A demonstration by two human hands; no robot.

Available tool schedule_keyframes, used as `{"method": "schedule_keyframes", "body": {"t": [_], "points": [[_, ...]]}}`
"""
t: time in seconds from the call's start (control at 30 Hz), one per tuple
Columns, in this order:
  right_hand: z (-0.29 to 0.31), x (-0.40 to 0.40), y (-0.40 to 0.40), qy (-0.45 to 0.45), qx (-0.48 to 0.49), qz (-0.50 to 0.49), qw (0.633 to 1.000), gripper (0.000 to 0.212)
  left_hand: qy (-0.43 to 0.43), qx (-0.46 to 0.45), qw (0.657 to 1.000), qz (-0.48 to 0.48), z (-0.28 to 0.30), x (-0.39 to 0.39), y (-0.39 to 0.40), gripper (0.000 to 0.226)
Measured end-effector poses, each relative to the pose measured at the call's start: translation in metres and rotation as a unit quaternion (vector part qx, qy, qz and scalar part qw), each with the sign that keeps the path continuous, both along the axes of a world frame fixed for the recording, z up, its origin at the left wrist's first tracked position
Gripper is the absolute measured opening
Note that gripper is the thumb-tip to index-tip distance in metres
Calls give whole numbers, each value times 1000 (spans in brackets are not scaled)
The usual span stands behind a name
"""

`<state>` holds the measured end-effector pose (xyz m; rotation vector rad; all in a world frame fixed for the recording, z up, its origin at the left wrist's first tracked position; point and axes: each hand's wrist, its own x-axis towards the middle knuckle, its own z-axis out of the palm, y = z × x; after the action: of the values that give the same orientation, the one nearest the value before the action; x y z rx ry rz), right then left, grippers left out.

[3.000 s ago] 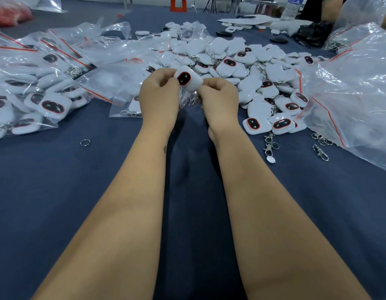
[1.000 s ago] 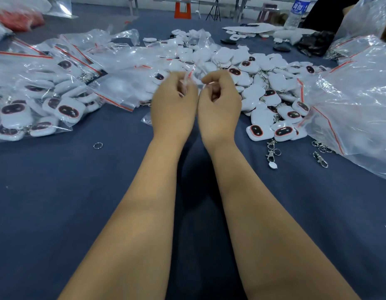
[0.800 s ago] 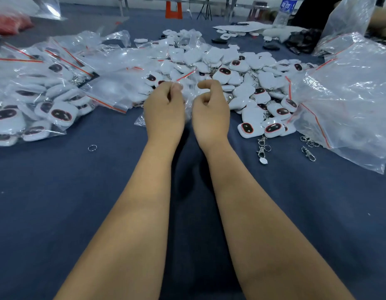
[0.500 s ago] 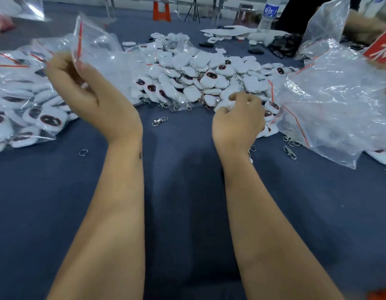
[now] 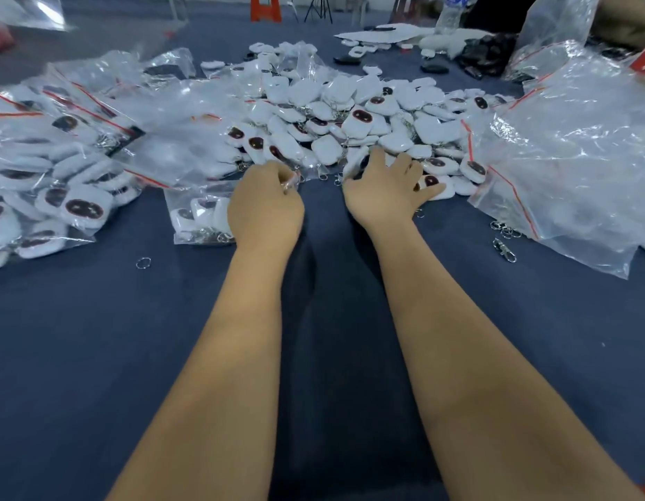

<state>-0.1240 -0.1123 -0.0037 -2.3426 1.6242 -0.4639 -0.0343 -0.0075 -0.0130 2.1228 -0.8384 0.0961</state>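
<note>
Head view, left hand [image 5: 265, 211] lowered (pinching a bag [image 5: 295, 177]), right hand [image 5: 384, 191] spread on keychains [image 5: 328, 148].

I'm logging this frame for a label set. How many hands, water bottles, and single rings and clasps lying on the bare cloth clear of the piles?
hands: 2, left hand and right hand
water bottle: 1
single ring: 1
clasp: 1
Total: 5

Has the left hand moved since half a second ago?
Yes. The left hand, pinching a plastic bag, swung right from above the loose key ring to the keychain pile.
</note>
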Motion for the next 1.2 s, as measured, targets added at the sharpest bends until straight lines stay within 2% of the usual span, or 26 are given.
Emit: {"method": "schedule_keyframes", "body": {"t": [0.07, 0.17, 0.27, 0.33, 0.37, 0.4, 0.47, 0.53, 0.63, 0.7, 0.87, 0.97, 1.1, 1.2], "points": [[-3, 0, 0, -26, -24, 12, 999, 48, 14, 21, 999, -40, 2, 11, 0, 26], [-5, -6, 0, -68, -37, 20, 997, 38, 38, 64, 996, -51, 12, 24, 2, 6], [-5, -10, 6, -109, -81, 29, 990, 19, 0, 97, 995, -11, 21, 22, -2, 21], [0, -11, 10, -159, -140, 50, 976, 5, -43, 70, 996, 41, 22, 12, -5, 21], [3, -11, 13, -203, -155, 77, 964, 8, -49, 39, 996, 66, 22, 4, -5, 19], [6, -10, 17, -279, -139, 114, 943, 15, -38, 5, 996, 79, 21, -4, -5, 17], [11, -5, 28, -456, -22, 152, 877, 28, -7, -27, 998, 60, 15, -19, -6, 14], [13, 3, 38, -571, 96, 109, 808, 31, 9, -9, 1000, 16, 7, -30, -7, 16], [15, 15, 48, -637, 252, 62, 726, 23, 32, -8, 999, -43, 2, -34, -7, 6], [14, 18, 47, -660, 315, 50, 680, 25, 89, -38, 993, -66, 2, -29, -5, 13], [7, 13, 35, -640, 354, 74, 678, 17, 216, -142, 965, -42, 7, -13, -2, 17], [4, 13, 33, -619, 352, 119, 691, 23, 218, -187, 958, -16, 9, -13, -3, 22], [-1, 13, 35, -593, 334, 160, 715, 35, 225, -184, 956, -34, 6, -10, 0, 34], [0, 11, 35, -587, 332, 162, 720, 37, 252, -207, 944, -51, 6, -9, 2, 32]]}}
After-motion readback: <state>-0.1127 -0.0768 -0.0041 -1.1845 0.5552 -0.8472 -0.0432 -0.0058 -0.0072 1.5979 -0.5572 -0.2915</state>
